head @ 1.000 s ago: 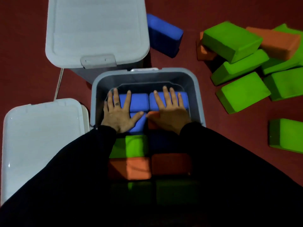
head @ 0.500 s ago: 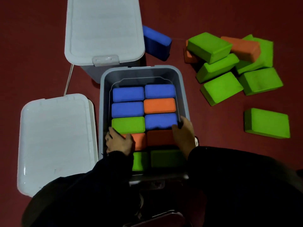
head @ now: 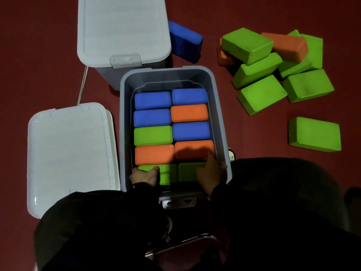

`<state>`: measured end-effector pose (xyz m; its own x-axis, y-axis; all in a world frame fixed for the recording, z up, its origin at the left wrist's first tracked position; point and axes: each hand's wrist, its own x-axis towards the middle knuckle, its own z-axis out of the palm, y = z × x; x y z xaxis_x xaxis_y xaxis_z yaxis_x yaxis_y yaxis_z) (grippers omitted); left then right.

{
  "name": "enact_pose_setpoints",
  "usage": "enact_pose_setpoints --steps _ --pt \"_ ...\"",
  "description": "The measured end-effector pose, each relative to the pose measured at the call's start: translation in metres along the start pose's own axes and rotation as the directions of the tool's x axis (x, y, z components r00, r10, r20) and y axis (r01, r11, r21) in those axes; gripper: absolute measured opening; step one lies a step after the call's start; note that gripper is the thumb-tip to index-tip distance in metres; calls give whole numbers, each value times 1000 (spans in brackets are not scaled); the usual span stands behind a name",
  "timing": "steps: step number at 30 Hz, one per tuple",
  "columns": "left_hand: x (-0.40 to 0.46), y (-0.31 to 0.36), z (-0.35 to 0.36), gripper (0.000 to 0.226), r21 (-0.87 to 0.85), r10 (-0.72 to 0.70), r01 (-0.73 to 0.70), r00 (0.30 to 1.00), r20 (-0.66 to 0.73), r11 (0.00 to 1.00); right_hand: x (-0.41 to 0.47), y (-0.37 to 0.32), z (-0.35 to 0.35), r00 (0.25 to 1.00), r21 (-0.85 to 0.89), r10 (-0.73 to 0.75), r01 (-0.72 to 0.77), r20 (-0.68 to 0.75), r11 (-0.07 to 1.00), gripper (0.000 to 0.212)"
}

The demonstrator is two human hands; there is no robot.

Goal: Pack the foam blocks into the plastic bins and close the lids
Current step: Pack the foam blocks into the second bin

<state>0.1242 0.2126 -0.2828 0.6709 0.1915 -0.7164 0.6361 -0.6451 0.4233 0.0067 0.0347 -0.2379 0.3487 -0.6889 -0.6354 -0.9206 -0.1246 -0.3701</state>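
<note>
Blocks in bin: ten foam blocks sit packed two across, five rows deep, in the open grey bin (head: pixel 125 114) at centre. Far row is two blue ones (head: pixel 152 100), then blue plus orange (head: pixel 189 113), then green (head: pixel 153 135) plus blue, then two orange, and the near row is two green.
Left hand: left hand (head: pixel 144 176) is down at the near left corner of the bin, thumb lying on top of the near left green block (head: pixel 168 173). Fingers are tucked out of sight, so can't tell if it's actually gripping.
Right hand: right hand (head: pixel 212 171) is at the near right corner, over the near right green block (head: pixel 186 171), fingers bent and reaching to the edge of the orange block (head: pixel 193 148) just beyond. Grip is hard to make out here too.
Loose blocks: a heap of green and orange blocks (head: pixel 273 61) lies on the red floor (head: pixel 39 55) at far right, one green block (head: pixel 314 133) off by itself nearer in, and a blue block (head: pixel 185 42) sits beside the far bin.
Other bins: closed bin with white lid (head: pixel 121 30) just beyond the open one, touching or nearly so.
Lid: a loose white lid (head: pixel 68 153) lies flat just left of the open bin.
Latch: grey latch (head: pixel 178 202) shows on the near wall.
</note>
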Motion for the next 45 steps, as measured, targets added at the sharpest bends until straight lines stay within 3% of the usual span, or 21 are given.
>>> enact_pose_setpoints --steps 2,4,7,11,14,18,22,27,31,33,37,38,40,42,45 --pt "-16 6 -3 98 89 41 -39 999 -18 995 -5 3 5 982 -165 -186 176 -44 970 68" --pt "-22 7 -1 124 226 62 -67 998 26 972 -13 -1 10 952 -310 -305 291 5 905 84" --pt "-19 7 2 147 347 59 -90 993 100 933 -21 6 20 944 -545 -289 328 160 771 108" --pt "-14 -2 -5 155 499 160 -228 971 176 836 -7 15 12 940 -633 -308 327 145 702 109" --pt "-13 -7 -10 134 582 248 -301 954 171 755 3 10 12 907 -661 -373 404 196 633 109" --pt "-10 -7 -12 137 580 271 -331 943 192 744 10 23 8 859 -619 -476 480 188 621 100" --pt "-14 -14 -16 126 417 379 -367 924 58 831 20 24 11 805 -576 -580 534 124 619 101" --pt "-24 -20 -10 124 394 491 -440 870 -35 807 25 27 16 770 -583 -634 548 72 600 105" --pt "-20 -10 -7 121 449 344 -285 937 -54 847 36 27 22 860 -506 -510 439 -2 743 125" --pt "-19 -6 -7 113 492 264 -215 964 -31 844 35 25 24 897 -489 -440 405 48 773 124" --pt "-6 6 -4 107 492 93 -123 992 85 862 39 22 13 894 -371 -416 448 168 813 115" --pt "-1 8 -2 109 461 56 -90 995 87 883 37 23 10 896 -329 -416 444 155 834 115" --pt "0 4 0 111 333 53 -86 993 105 939 22 30 13 915 -242 -404 392 -2 888 117" --pt "-3 3 -3 108 218 83 -111 987 137 969 5 30 23 945 -49 -285 281 -161 959 119" --pt "7 -1 -6 116 25 105 -110 982 158 994 11 20 37 985 215 -81 113 -155 970 114"
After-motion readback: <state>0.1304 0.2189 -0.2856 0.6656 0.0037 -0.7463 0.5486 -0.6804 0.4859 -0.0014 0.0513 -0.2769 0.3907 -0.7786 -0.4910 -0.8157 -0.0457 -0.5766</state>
